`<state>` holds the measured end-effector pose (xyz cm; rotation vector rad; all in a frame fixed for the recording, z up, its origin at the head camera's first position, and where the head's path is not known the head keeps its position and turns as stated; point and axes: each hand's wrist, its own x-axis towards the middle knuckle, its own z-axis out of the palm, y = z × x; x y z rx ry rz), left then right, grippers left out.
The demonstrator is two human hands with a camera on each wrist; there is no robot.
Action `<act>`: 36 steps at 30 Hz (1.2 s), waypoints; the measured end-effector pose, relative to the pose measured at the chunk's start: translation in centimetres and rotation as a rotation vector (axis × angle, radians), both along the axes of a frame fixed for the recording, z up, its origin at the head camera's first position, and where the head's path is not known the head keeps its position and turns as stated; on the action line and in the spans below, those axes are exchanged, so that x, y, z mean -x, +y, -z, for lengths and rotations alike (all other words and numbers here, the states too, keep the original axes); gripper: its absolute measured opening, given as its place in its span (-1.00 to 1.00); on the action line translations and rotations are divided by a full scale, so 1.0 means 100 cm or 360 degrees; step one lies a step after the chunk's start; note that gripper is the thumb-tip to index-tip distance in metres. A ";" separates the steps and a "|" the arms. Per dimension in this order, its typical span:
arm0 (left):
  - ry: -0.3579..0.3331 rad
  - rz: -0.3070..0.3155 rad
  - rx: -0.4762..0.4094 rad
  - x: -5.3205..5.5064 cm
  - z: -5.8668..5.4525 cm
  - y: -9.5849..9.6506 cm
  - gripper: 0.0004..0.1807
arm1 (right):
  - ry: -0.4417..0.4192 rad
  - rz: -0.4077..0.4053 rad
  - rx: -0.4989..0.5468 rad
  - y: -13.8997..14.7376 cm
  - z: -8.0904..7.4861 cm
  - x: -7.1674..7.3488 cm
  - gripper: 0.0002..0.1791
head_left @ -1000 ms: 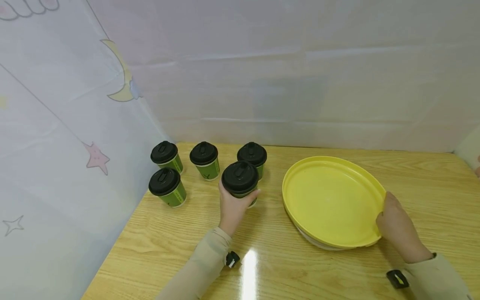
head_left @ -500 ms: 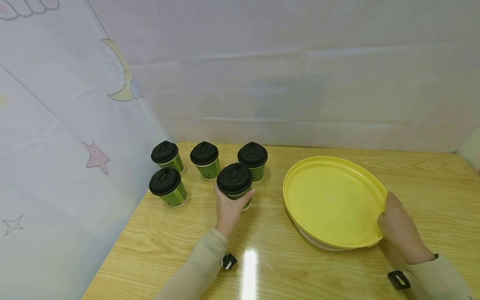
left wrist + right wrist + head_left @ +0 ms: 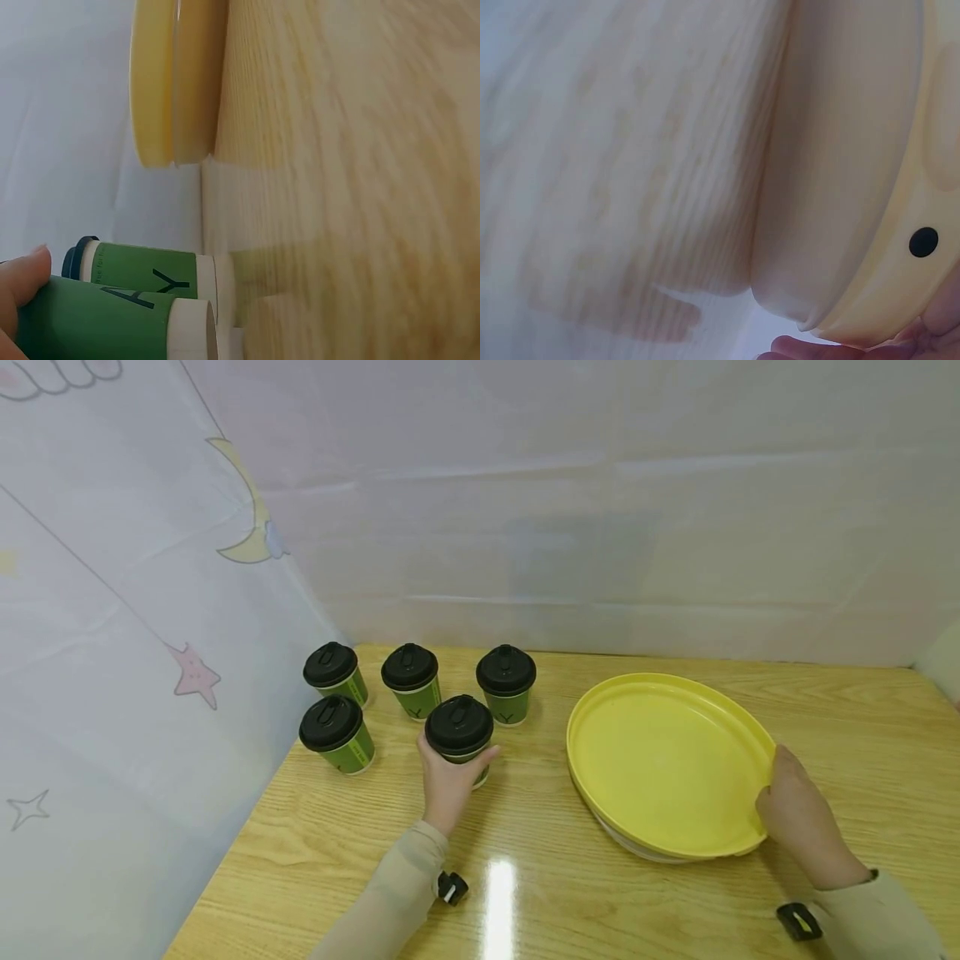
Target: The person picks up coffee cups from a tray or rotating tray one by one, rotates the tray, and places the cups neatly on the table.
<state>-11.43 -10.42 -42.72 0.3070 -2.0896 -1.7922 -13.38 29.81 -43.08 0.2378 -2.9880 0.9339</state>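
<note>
My left hand (image 3: 448,785) grips a green paper coffee cup (image 3: 90,319) with a black lid, thumb on its right side and fingers round the left. The cup stands upright, close over the table, in front of two other lidded cups. In the head view its black lid (image 3: 459,724) hides most of its body. My right hand (image 3: 801,810) holds the right rim of a round yellow lid (image 3: 667,760) that sits on a low, pale round container (image 3: 832,150). From the right wrist view, its fingers (image 3: 810,349) curl at the rim's underside.
Matching lidded cups stand at the back left: a rear-left cup (image 3: 345,681), a front-left cup (image 3: 348,752), a middle cup (image 3: 420,697) and a right cup (image 3: 510,703). The wooden table (image 3: 555,893) meets a fabric-covered wall (image 3: 480,527) behind and at left.
My left hand has moved the cup left and toward me, away from the right rear cup, whose body now shows. My right hand and the yellow lid have hardly moved.
</note>
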 end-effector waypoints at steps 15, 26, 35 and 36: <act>-0.0089 -0.0050 -0.0028 0.000 0.005 -0.004 0.17 | 0.0029 0.0006 -0.0025 -0.001 0.002 -0.001 -0.36; -0.0289 0.0385 0.0103 -0.016 0.004 -0.038 0.23 | 0.0047 -0.0013 -0.0022 -0.001 0.001 0.000 -0.36; -0.0373 0.0872 0.0104 0.002 -0.006 -0.080 0.12 | 0.0031 -0.0013 -0.0041 0.002 0.003 0.004 -0.34; -0.0369 0.0910 0.0111 0.004 -0.005 -0.082 0.12 | 0.0027 -0.0013 -0.0037 0.002 0.003 0.004 -0.34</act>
